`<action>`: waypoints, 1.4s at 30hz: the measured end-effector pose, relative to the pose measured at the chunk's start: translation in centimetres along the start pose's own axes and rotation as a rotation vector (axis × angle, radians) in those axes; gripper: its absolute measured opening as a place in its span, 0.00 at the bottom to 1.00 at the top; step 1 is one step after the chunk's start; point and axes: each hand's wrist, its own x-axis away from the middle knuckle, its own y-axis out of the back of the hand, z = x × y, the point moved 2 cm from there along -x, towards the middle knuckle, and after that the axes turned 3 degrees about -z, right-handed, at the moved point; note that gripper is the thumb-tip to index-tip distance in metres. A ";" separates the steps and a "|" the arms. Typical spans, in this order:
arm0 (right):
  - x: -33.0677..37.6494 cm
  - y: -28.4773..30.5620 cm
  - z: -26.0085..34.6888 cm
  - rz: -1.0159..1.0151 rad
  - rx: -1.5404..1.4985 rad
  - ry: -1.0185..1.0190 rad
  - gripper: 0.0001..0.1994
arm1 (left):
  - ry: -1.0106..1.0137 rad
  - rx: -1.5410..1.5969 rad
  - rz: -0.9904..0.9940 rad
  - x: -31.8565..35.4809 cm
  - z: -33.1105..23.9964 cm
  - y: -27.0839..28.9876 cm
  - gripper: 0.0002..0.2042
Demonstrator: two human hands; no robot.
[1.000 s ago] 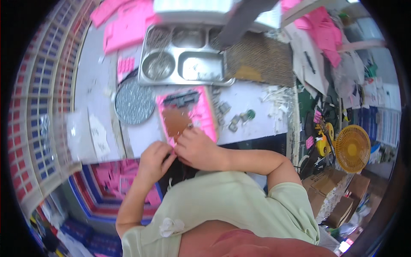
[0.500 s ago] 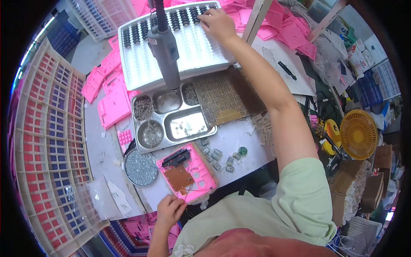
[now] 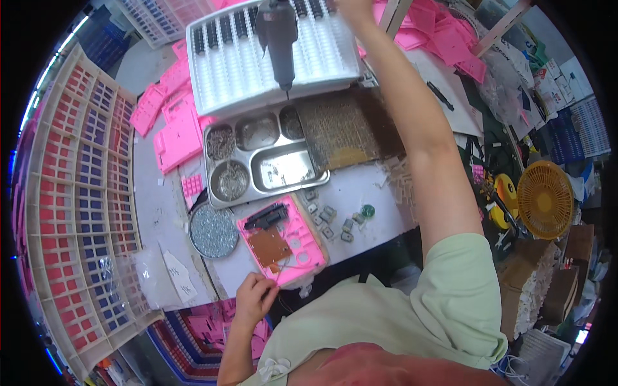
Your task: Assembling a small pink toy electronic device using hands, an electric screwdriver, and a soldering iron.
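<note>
At the near edge of an open pink plastic housing point(image 3: 310, 249), my left hand point(image 3: 255, 297) is closed, thumb and fingers pinching what looks like a thin wire. Inside the housing are a brown circuit board point(image 3: 269, 247) and a black part point(image 3: 266, 217) along its far side. My right arm reaches far forward. My right hand point(image 3: 355, 9) is at the far right corner of a white foam tray point(image 3: 270, 82), partly cut off by the picture's edge and blurred, so its fingers cannot be made out. Rows of black cylindrical parts point(image 3: 226, 29) fill the tray's far side.
An electric screwdriver point(image 3: 279, 48) hangs over the tray. A compartmented steel tray point(image 3: 248, 152) holds small metal parts, beside a brown board of pins point(image 3: 338, 128). A round dish of metal bits point(image 3: 214, 231), small metal parts point(image 3: 347, 226), pink housings point(image 3: 179, 143) and a white crate point(image 3: 84, 212) stand around.
My right hand has moved from the black parts toward the tray's far right corner, partly out of the picture. The whole view has shifted. My left hand stays by the pink housing.
</note>
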 end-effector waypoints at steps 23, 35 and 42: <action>41.3 -5.4 21.8 0.934 0.301 0.155 0.12 | -0.052 0.055 -0.048 0.2 0.5 0.1 0.10; 43.6 -5.0 20.3 0.922 0.203 0.147 0.13 | -0.065 0.048 -0.041 0.3 0.7 0.2 0.11; 43.5 -4.9 20.4 0.986 0.182 0.121 0.12 | -0.018 0.042 -0.018 0.3 0.6 0.0 0.10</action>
